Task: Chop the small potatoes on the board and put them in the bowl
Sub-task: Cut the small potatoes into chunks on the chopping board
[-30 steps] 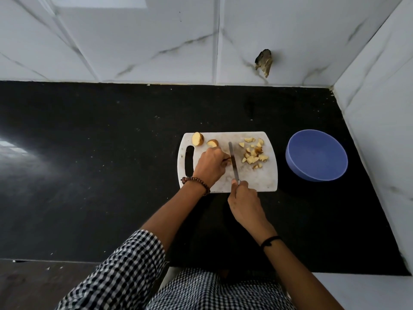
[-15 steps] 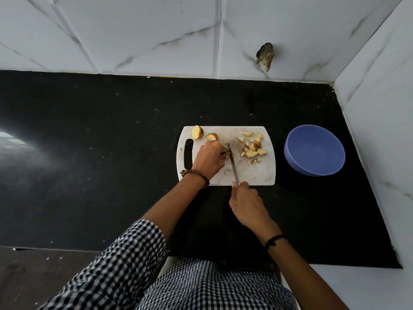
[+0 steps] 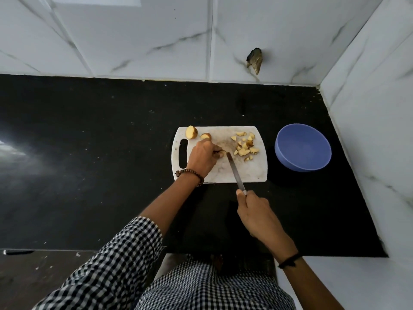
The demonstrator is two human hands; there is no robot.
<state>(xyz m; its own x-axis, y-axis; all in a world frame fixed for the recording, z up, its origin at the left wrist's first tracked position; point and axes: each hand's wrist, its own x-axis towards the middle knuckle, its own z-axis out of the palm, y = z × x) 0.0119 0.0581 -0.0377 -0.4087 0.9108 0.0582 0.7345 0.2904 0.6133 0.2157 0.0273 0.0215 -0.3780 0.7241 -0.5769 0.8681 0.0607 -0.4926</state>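
Observation:
A white cutting board (image 3: pixel 254 173) lies on the black counter. My left hand (image 3: pixel 202 156) pinches a small potato piece (image 3: pixel 221 153) near the board's middle. My right hand (image 3: pixel 254 210) grips a knife (image 3: pixel 234 172) by its handle, just in front of the board; the blade tip rests right beside the held piece. Two potato halves lie at the board's far left, one (image 3: pixel 191 132) by the corner and one (image 3: pixel 205 136) just behind my left hand. A pile of chopped potato (image 3: pixel 244 146) sits on the board's right part. The blue bowl (image 3: pixel 302 149) stands to the right of the board.
The black counter (image 3: pixel 100 164) stretches far to the left. White marble walls rise at the back and along the right, close behind the bowl. A broken hole (image 3: pixel 254 60) shows in the back wall tile. The counter's front edge runs just in front of my body.
My right hand has drawn back toward me, off the board's front edge, and the knife now slants with its tip at the held piece. My left hand stays on the piece.

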